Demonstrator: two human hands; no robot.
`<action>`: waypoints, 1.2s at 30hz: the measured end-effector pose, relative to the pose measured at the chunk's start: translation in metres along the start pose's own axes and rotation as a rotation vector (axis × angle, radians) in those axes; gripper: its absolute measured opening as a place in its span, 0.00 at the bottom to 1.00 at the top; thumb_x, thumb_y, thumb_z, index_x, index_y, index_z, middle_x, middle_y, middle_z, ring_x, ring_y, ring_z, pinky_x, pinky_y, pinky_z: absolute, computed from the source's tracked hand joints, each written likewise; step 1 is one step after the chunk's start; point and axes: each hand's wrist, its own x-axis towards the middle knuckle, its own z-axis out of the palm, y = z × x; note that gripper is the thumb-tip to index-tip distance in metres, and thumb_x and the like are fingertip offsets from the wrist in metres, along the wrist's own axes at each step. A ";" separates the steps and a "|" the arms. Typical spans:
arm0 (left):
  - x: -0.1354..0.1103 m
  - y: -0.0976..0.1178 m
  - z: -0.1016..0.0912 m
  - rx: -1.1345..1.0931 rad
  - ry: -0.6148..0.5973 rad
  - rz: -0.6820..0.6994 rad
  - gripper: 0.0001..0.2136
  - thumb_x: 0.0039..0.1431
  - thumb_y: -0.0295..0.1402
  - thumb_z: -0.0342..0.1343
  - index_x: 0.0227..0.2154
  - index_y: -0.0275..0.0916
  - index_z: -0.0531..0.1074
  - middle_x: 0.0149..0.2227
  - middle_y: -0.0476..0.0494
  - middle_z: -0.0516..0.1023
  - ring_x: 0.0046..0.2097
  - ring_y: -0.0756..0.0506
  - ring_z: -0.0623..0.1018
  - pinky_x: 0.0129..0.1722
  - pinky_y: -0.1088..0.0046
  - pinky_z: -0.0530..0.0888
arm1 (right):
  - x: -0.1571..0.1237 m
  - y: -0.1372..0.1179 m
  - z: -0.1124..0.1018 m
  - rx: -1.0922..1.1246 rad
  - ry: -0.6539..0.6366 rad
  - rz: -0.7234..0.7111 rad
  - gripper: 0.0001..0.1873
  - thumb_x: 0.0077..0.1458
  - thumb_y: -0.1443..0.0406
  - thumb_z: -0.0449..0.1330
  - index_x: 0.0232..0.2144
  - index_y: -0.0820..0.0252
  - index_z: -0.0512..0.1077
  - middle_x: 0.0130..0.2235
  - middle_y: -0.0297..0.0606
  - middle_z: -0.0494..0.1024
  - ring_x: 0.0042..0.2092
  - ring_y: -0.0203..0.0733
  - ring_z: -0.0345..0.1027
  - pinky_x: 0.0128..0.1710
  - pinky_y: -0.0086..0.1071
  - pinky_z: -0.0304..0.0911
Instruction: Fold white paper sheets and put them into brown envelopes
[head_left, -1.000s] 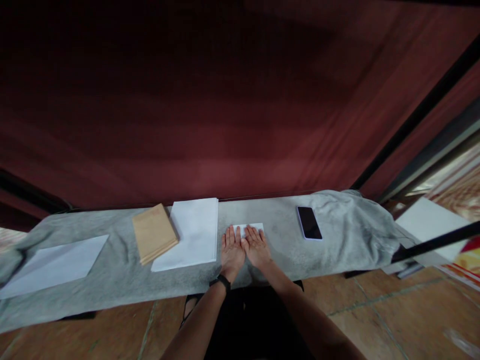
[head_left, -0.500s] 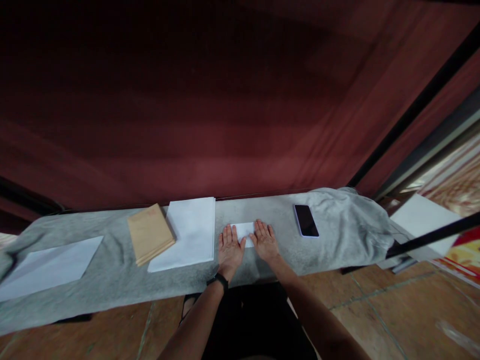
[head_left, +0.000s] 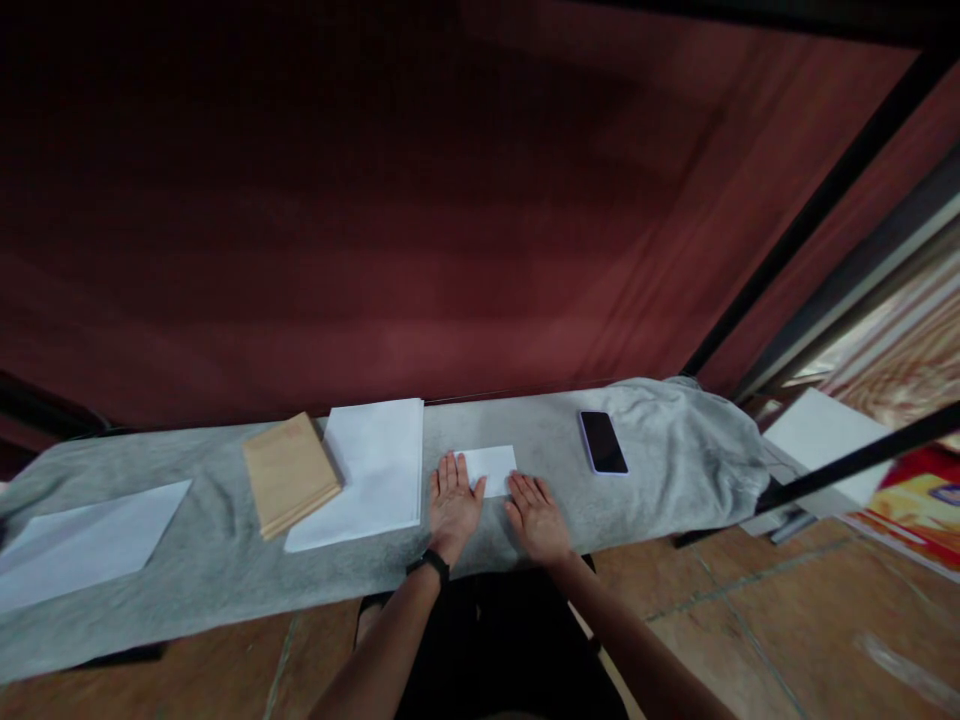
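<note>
A small folded piece of white paper [head_left: 491, 468] lies flat on the grey cloth in front of me. My left hand [head_left: 455, 507] rests flat over its left end, fingers stretched out and thumb on the paper. Beside its lower right corner lies my right hand [head_left: 538, 520], palm down with fingers extended, the fingertips at the paper's edge. To the left is a stack of white paper sheets [head_left: 375, 465], and brown envelopes [head_left: 289, 470] overlap its left side.
A grey cloth [head_left: 217, 560] covers the long narrow bench. On it, a phone [head_left: 604, 442] lies to the right and another white sheet [head_left: 90, 540] at far left. A dark red panel [head_left: 450, 250] rises behind; a black bar [head_left: 862, 465] crosses at right.
My right hand has slid down and right, off the small paper's right part, uncovering more of it. My left hand stays on the left end. The view has shifted slightly.
</note>
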 end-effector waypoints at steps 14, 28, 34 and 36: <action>-0.004 0.028 -0.005 -0.161 -0.154 0.464 0.26 0.73 0.40 0.33 0.67 0.37 0.57 0.69 0.43 0.58 0.71 0.45 0.55 0.70 0.59 0.53 | 0.000 -0.001 -0.002 0.023 0.018 0.036 0.24 0.67 0.65 0.47 0.62 0.60 0.66 0.64 0.41 0.68 0.64 0.43 0.61 0.68 0.42 0.49; 0.026 0.035 0.007 -0.130 -0.113 0.355 0.25 0.71 0.39 0.36 0.68 0.47 0.55 0.70 0.49 0.56 0.71 0.42 0.53 0.70 0.52 0.50 | 0.001 -0.003 -0.009 0.048 0.021 0.039 0.25 0.69 0.61 0.45 0.64 0.61 0.64 0.63 0.41 0.70 0.64 0.45 0.61 0.67 0.44 0.47; 0.030 0.029 0.013 -0.114 -0.101 0.295 0.26 0.71 0.38 0.35 0.68 0.40 0.55 0.70 0.45 0.55 0.72 0.43 0.52 0.70 0.56 0.51 | 0.000 -0.003 -0.008 0.056 0.024 0.051 0.24 0.70 0.61 0.45 0.62 0.59 0.66 0.64 0.41 0.68 0.65 0.45 0.61 0.67 0.44 0.47; 0.029 0.023 0.014 -0.099 -0.086 0.280 0.26 0.71 0.38 0.34 0.69 0.37 0.54 0.71 0.42 0.54 0.72 0.43 0.52 0.70 0.57 0.51 | 0.000 -0.003 -0.007 0.055 0.025 0.054 0.24 0.69 0.61 0.45 0.62 0.60 0.67 0.64 0.41 0.68 0.64 0.45 0.61 0.67 0.44 0.48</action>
